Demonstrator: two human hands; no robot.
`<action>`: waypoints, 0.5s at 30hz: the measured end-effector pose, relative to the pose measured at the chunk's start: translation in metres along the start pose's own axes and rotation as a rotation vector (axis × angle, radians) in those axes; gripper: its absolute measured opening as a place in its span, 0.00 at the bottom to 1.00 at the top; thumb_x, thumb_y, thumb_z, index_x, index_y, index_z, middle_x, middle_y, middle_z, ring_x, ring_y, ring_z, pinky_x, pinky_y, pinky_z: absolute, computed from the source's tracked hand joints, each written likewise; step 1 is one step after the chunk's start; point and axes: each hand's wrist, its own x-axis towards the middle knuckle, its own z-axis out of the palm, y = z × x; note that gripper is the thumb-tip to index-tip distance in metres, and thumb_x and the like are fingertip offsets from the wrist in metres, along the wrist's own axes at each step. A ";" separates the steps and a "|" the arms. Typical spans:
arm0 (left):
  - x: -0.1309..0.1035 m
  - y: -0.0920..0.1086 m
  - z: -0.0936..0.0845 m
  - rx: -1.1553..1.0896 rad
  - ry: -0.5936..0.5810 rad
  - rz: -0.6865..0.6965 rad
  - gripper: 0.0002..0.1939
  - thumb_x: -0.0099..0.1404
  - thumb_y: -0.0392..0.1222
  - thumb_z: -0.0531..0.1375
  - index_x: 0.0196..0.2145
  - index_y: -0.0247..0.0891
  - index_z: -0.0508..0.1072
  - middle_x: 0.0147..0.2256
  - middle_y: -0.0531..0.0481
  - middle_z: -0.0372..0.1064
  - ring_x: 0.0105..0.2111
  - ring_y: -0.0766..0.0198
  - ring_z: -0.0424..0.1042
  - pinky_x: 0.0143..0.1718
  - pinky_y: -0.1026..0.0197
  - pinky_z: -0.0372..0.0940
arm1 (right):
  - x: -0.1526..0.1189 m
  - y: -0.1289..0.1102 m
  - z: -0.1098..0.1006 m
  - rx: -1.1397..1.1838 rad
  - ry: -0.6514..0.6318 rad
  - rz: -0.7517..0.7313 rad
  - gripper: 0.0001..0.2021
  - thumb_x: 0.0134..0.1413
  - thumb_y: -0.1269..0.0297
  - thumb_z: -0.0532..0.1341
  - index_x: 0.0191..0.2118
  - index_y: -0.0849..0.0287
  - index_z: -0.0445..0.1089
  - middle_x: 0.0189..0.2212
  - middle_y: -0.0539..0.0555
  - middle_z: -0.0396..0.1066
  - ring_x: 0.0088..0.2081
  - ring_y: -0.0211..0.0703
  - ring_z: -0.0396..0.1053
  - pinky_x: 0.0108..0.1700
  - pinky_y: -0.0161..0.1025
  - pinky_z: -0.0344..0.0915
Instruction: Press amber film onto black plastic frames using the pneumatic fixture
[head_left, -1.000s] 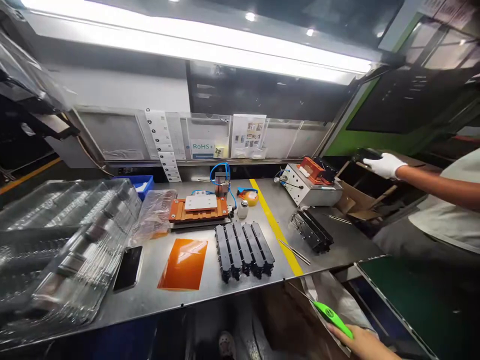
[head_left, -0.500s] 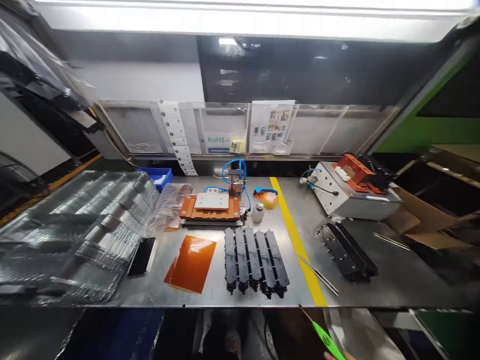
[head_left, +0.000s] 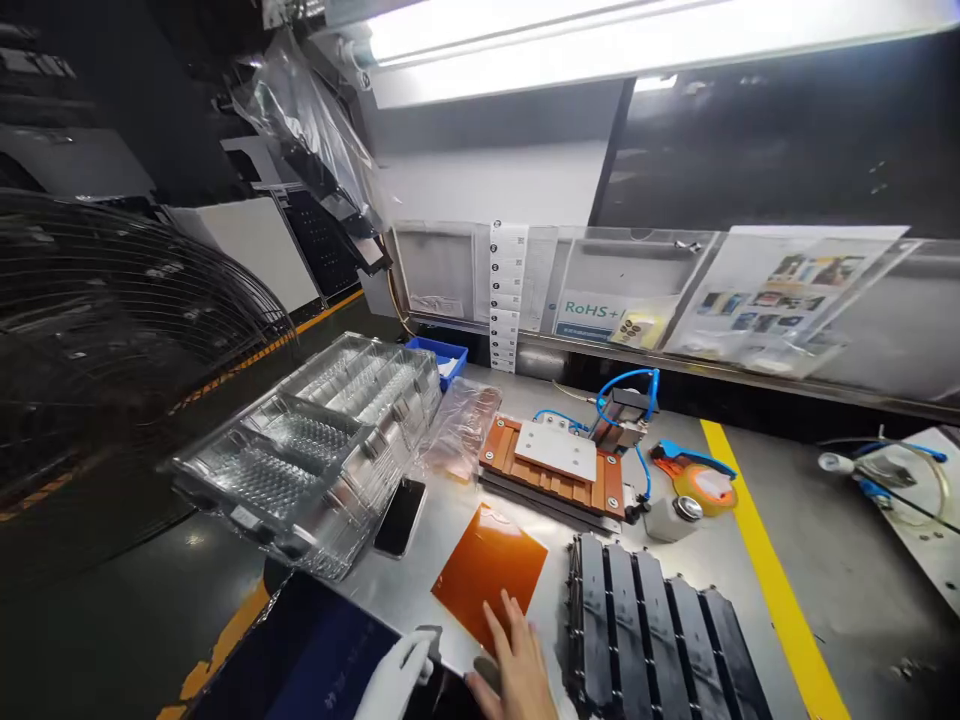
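The bare fingers of my right hand (head_left: pixel 517 665) are spread at the near edge of an orange translucent sheet (head_left: pixel 491 570), with the fingertips over it. In a white glove, my left hand (head_left: pixel 397 675) is at the bottom edge, just left of the right one. Its fingers are curled together, and what they hold, if anything, is too hidden to make out. Black ribbed strips (head_left: pixel 649 630) lie side by side to the right of the sheet. A phone (head_left: pixel 401 518) lies to its left.
Clear plastic trays (head_left: pixel 322 440) are stacked at the left. Behind the sheet stands an orange fixture (head_left: pixel 506 455) with a metal plate and blue hoses. A small bottle (head_left: pixel 671 518) and a tape roll (head_left: pixel 706 487) are right of it. A blue bin (head_left: pixel 454 352) is at the back.
The view has turned left and come closer to the sheet. Both hands have come in at the bottom centre. The green-handled tool, earlier at fingertips at the bottom right, is out of view.
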 end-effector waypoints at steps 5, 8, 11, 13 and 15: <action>0.035 0.012 -0.017 -0.204 0.013 0.050 0.42 0.52 0.66 0.56 0.54 0.30 0.66 0.59 0.35 0.65 0.60 0.52 0.63 0.61 0.60 0.56 | 0.048 0.016 0.040 -0.151 0.114 -0.095 0.33 0.52 0.55 0.64 0.64 0.52 0.59 0.58 0.63 0.67 0.53 0.66 0.71 0.46 0.59 0.74; 0.056 0.014 -0.020 -0.276 -0.007 -0.011 0.56 0.48 0.72 0.57 0.61 0.22 0.55 0.65 0.27 0.52 0.64 0.48 0.55 0.64 0.57 0.52 | 0.039 0.034 0.037 -0.155 0.092 -0.194 0.22 0.54 0.57 0.63 0.56 0.43 0.68 0.53 0.54 0.73 0.49 0.55 0.75 0.43 0.47 0.76; 0.075 0.018 -0.018 -0.292 -0.083 -0.023 0.59 0.47 0.71 0.59 0.63 0.21 0.52 0.64 0.25 0.53 0.64 0.47 0.57 0.63 0.56 0.54 | 0.030 0.037 0.033 -0.171 0.080 -0.215 0.17 0.58 0.58 0.60 0.52 0.44 0.72 0.51 0.54 0.75 0.47 0.52 0.76 0.42 0.44 0.77; 0.085 0.022 -0.014 -0.300 -0.136 -0.016 0.59 0.46 0.70 0.62 0.62 0.20 0.54 0.61 0.23 0.58 0.61 0.47 0.61 0.62 0.55 0.57 | 0.028 0.031 0.034 -0.183 0.078 -0.196 0.14 0.60 0.59 0.58 0.50 0.47 0.74 0.50 0.54 0.76 0.48 0.52 0.76 0.44 0.45 0.77; 0.092 0.024 -0.010 -0.298 -0.152 -0.009 0.58 0.45 0.69 0.63 0.61 0.20 0.57 0.61 0.23 0.58 0.60 0.47 0.62 0.62 0.55 0.57 | 0.027 0.023 0.035 -0.195 0.081 -0.155 0.14 0.62 0.63 0.55 0.47 0.48 0.76 0.47 0.54 0.78 0.48 0.52 0.76 0.46 0.47 0.76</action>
